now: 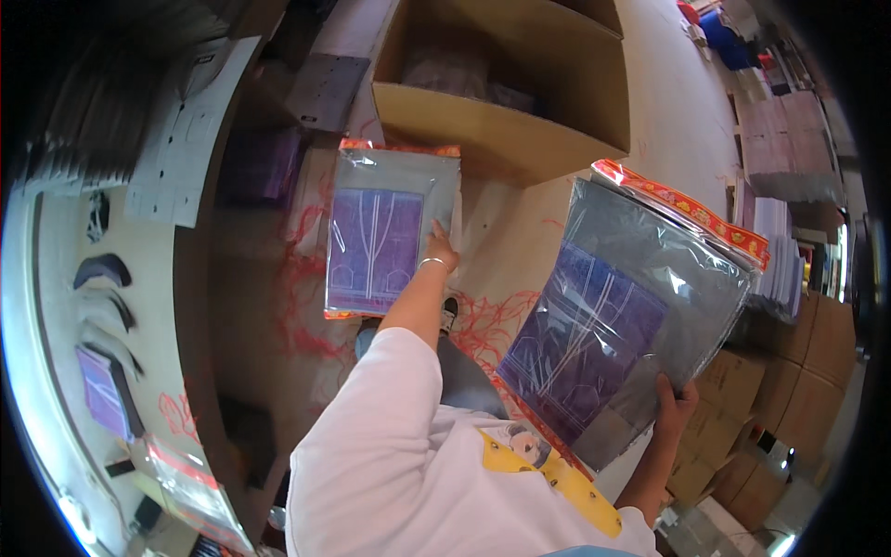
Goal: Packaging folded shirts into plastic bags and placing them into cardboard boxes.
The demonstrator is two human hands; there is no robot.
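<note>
Left hand: the left hand (442,249) reaches forward toward twelve o'clock and holds a single flat clear packet (390,239) by its right edge; the fingers look closed on that edge, thumb side toward the camera, so the packet hangs out flat and face-up in front of the body.
Single packet: clear plastic with a red-and-orange header strip at its far end and a purple printed sheet inside; it sits just short of the cardboard box, at about eleven o'clock from the hand, held out at arm's length as if to keep it apart from the rest.
Right hand: the right hand (675,401) grips the lower corner of a stack of packets (631,316) at about four o'clock; the fingers wrap the stack's bottom edge, pressed together around it, and the stack leans back against the forearm, which seems to steady its weight.
Stack: same kind of packets, grey-clear with purple sheets, red patterned headers fanned at the top toward two o'clock.
Cardboard box: the open cardboard box (501,102) stands on the floor at twelve o'clock, flaps up, with dim packets inside.
Counter: a counter (102,306) curves along nine o'clock, carrying dark curved pieces and a purple packet.
Floor: the floor (520,232) shows loose red threads under the held packet.
</note>
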